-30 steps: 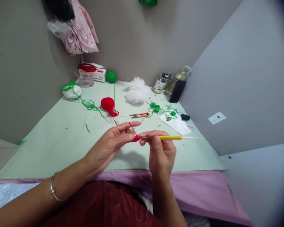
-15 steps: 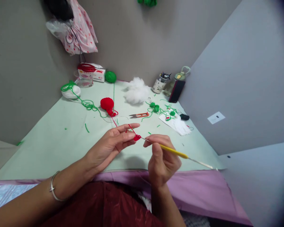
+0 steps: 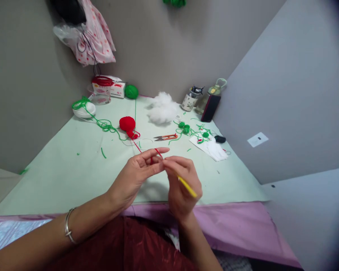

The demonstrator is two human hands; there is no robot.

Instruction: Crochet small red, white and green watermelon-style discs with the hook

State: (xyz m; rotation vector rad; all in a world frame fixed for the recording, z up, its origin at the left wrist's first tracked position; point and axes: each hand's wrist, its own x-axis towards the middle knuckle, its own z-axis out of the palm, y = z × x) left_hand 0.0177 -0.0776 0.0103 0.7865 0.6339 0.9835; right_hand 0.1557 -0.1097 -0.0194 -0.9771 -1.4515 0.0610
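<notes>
My left hand hovers over the pale green table with a red yarn strand looped over its index finger; the small red crochet piece it pinches is hidden behind my fingers. My right hand presses close against the left, gripping a yellow crochet hook whose handle points down and to the right. The strand runs back to a red yarn ball lying farther out on the table.
Orange thread snips lie past my hands. White stuffing, a green yarn ball, small green crochet pieces, a white glove, jars and a dark phone stand near the back wall. A purple cloth edges the table.
My right hand moved left against my left hand, swinging the hook from pointing right to down-right. The red crochet piece went out of sight behind my fingers.
</notes>
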